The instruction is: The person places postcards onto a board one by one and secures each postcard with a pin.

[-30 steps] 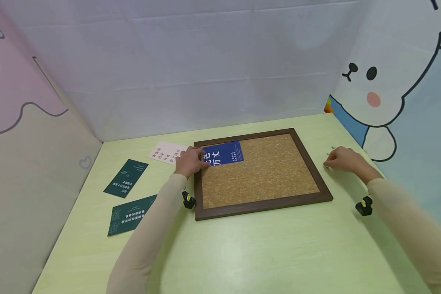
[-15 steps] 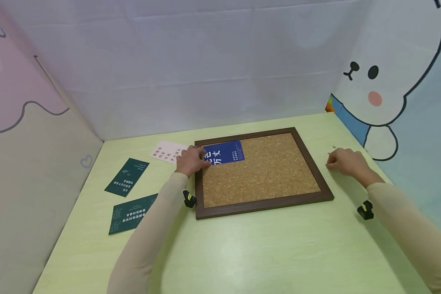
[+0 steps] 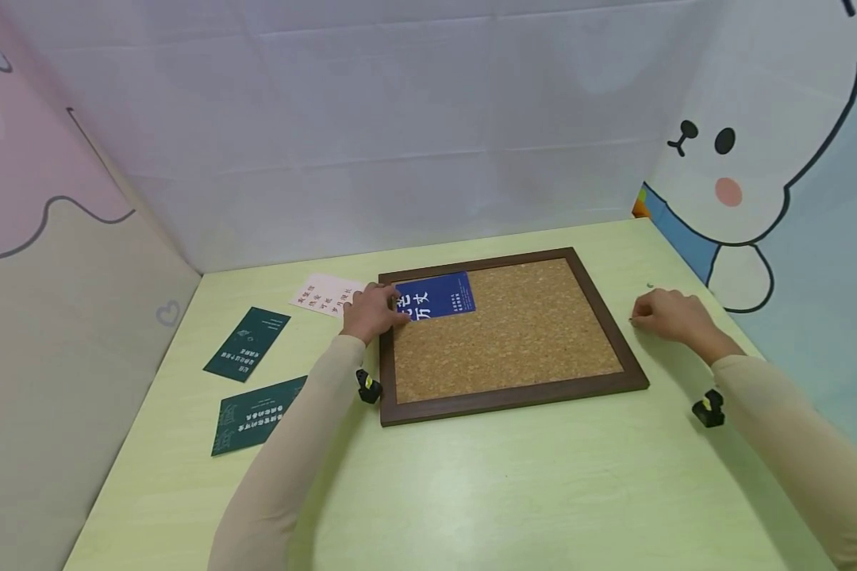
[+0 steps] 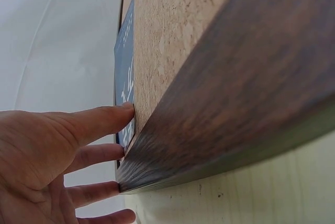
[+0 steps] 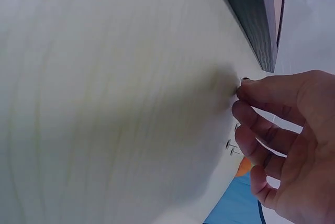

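Observation:
My left hand [image 3: 370, 314] rests at the left edge of a cork board [image 3: 514, 341] in a brown wooden frame. Its straight thumb and index finger press a blue card [image 3: 439, 297] with white writing, which lies flat in the board's far left corner. In the left wrist view the other fingers [image 4: 97, 192] reach to the frame's outer side. Right of the board, my right hand [image 3: 674, 314] is low over the table. Its thumb and index finger pinch a tiny thumbtack [image 5: 245, 80], mostly hidden by the fingertips. More thumbtacks [image 5: 230, 145] lie on the table beside this hand.
Left of the board lie a pale pink card [image 3: 321, 295], partly behind my left hand, and two dark green cards, one farther [image 3: 246, 345] and one nearer [image 3: 253, 416] that my sleeve partly covers. A white cloth [image 3: 400, 159] hangs behind the table [image 3: 500, 492].
My right hand has shifted slightly at the thumbtacks, its fingertips now a little apart from where they were and nearer the board. The left hand and blue card have stayed in place.

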The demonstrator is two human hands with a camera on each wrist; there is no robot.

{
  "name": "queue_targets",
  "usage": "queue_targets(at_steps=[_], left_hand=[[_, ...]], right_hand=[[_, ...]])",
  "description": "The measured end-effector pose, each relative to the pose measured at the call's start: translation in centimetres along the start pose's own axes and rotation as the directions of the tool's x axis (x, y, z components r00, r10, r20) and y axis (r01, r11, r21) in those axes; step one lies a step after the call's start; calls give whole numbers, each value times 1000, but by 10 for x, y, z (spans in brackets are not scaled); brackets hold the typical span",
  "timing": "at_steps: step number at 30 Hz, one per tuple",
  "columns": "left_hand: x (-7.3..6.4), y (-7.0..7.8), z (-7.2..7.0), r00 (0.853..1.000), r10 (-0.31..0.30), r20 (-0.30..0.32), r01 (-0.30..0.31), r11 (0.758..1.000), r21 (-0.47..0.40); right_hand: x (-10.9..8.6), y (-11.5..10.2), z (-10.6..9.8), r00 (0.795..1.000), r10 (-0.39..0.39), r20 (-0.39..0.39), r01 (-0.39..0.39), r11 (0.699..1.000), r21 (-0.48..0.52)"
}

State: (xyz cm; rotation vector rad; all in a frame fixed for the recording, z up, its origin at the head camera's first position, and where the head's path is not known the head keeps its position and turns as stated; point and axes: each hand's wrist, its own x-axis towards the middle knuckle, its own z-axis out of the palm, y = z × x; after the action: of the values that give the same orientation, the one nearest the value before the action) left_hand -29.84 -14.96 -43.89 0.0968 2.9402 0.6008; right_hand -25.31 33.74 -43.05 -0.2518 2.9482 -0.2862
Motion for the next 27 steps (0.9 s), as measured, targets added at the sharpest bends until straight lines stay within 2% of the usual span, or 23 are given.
queue_targets(at_steps=[4, 9, 12, 14, 17, 20, 27], left_hand=[[0, 0, 1, 1000, -4, -3, 4, 1000, -6], [1, 0, 2, 1000, -7, -7, 7, 1000, -3], [1, 0, 2, 1000, -10, -6, 10, 1000, 2], [1, 0, 1, 1000, -10, -3, 10, 1000, 3], [0, 1, 1, 1000, -11, 0, 11, 1000, 3], [0, 1, 1, 1000, -12, 1, 12, 1000, 0], [0, 1, 1, 1000, -9, -2, 9, 1000, -4]], right_hand=[[2, 0, 2, 1000, -10, -9, 11, 999, 40], [4, -1, 4, 999, -25, -41, 31, 986, 161], [6, 0, 5, 997, -1, -71, 20, 966, 259], [7, -1, 7, 996, 31, -83, -1, 939, 344], [8, -3, 7, 993, 94, -68, -48, 867, 497], [8, -6, 5, 991, 125, -47, -67, 772, 632], [9, -15, 0, 991, 134, -16, -60, 550, 833]])
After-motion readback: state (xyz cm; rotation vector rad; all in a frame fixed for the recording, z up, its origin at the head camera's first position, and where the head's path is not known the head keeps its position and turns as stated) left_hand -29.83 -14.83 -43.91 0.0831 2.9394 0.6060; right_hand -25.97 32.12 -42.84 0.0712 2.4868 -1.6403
